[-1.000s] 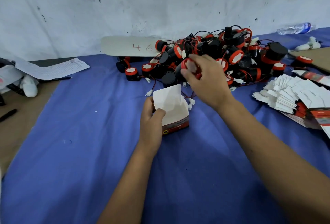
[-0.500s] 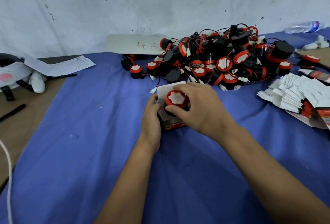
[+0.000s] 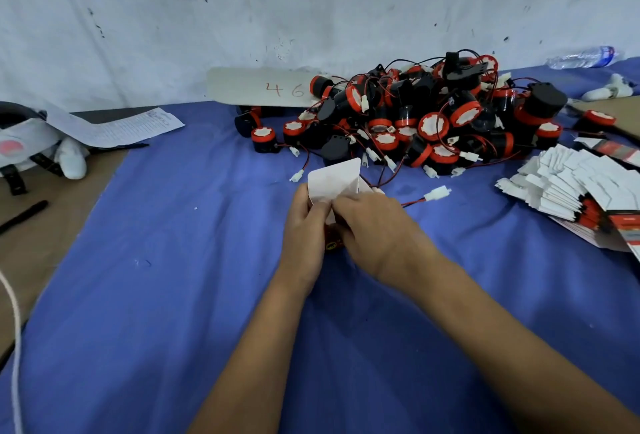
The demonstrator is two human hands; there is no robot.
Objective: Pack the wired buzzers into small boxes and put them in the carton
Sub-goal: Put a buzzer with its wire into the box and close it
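Note:
A small box (image 3: 334,179) with a white upright flap and a red-and-black side stands on the blue cloth (image 3: 173,295) at the middle. My left hand (image 3: 304,226) grips its left side. My right hand (image 3: 377,233) covers its open top and right side, fingers pressed down into it. The buzzer is hidden under that hand; its red-and-black wire with a white plug (image 3: 437,194) trails out to the right. Behind lies a large heap of black-and-red wired buzzers (image 3: 426,115).
A stack of flat, unfolded small boxes (image 3: 581,191) lies at the right. A card marked "46" (image 3: 263,87) leans on the wall. A printed sheet (image 3: 121,127) and a white strapped object (image 3: 31,146) sit at the left, a plastic bottle (image 3: 583,57) far right.
My right hand took a buzzer from the heap, carried it to the box and pushed it inside; the buzzer's red top no longer shows. My left hand stayed on the box.

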